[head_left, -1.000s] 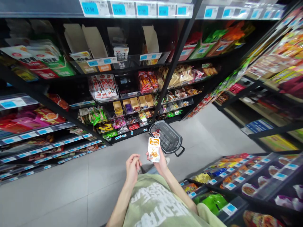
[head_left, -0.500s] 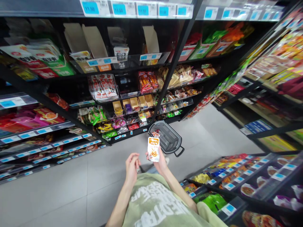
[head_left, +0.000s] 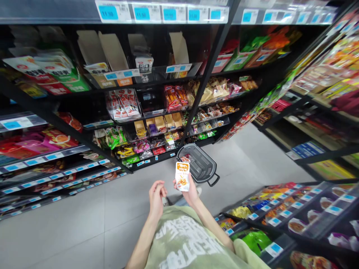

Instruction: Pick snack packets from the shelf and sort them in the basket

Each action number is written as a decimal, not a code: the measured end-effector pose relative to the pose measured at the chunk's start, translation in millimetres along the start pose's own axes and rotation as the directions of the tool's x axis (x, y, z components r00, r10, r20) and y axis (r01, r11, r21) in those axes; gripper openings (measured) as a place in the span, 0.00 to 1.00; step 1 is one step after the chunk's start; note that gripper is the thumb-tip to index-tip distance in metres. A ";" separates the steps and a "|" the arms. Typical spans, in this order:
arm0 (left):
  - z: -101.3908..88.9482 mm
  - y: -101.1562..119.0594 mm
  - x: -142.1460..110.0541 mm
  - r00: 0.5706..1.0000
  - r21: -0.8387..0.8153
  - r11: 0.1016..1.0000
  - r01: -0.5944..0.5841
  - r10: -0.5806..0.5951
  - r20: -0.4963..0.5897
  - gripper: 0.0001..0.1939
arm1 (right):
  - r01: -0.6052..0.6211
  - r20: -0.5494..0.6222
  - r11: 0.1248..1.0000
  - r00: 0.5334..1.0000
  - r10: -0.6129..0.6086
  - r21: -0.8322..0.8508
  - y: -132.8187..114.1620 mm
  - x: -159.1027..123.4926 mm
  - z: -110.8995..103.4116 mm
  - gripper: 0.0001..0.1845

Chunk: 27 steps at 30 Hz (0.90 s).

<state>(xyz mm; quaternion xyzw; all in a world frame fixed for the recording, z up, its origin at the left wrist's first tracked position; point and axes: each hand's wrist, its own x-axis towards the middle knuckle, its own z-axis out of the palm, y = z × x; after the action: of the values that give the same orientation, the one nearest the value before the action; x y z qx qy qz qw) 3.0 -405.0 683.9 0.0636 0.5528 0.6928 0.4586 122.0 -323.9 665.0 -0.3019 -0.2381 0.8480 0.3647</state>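
Note:
My right hand [head_left: 191,191] grips a small white-and-orange snack packet [head_left: 182,177] by its lower part, with the printed front turned up toward me. To its left, my left hand [head_left: 157,193] is raised with its fingers loosely curled together, and nothing shows in it. Beyond the packet, a dark grey shopping basket [head_left: 206,157] stands on the floor, its handle out to the right. A small reddish packet [head_left: 185,159] lies in the basket, partly hidden behind the packet I hold.
Ahead rise black shelves with snack bags [head_left: 123,102], open cartons [head_left: 179,48] and price tags [head_left: 146,12]. Another shelf unit [head_left: 297,149] lines the right. Close at lower right is a low tiered rack [head_left: 280,220]. Grey tiled floor [head_left: 78,224] lies between them.
The view shifts very slightly. Both hands keep their pose, and the packet stays in my right hand.

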 end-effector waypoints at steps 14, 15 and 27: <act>1.8 -2.7 3.0 0.959 0.255 0.957 -0.134 0.061 0.277 0.19 | -0.037 0.024 0.995 0.999 0.039 -0.092 4.1 1.8 -0.6 0.30; 3.5 -0.5 1.2 0.949 0.265 0.952 -0.155 0.068 0.308 0.18 | -0.019 0.024 0.995 1.000 0.021 -0.094 5.7 1.9 -0.9 0.28; 0.0 -5.7 -0.8 0.932 0.202 0.973 -0.109 0.030 0.361 0.20 | 0.308 0.104 0.799 0.949 -0.299 -0.517 2.9 5.0 -2.9 0.14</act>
<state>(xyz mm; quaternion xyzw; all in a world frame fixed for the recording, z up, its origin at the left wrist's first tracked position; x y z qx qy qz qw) 6.7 -405.7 679.6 0.2573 0.5310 0.6209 0.5161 119.8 -321.3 659.4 -0.3410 -0.5094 0.6831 0.3970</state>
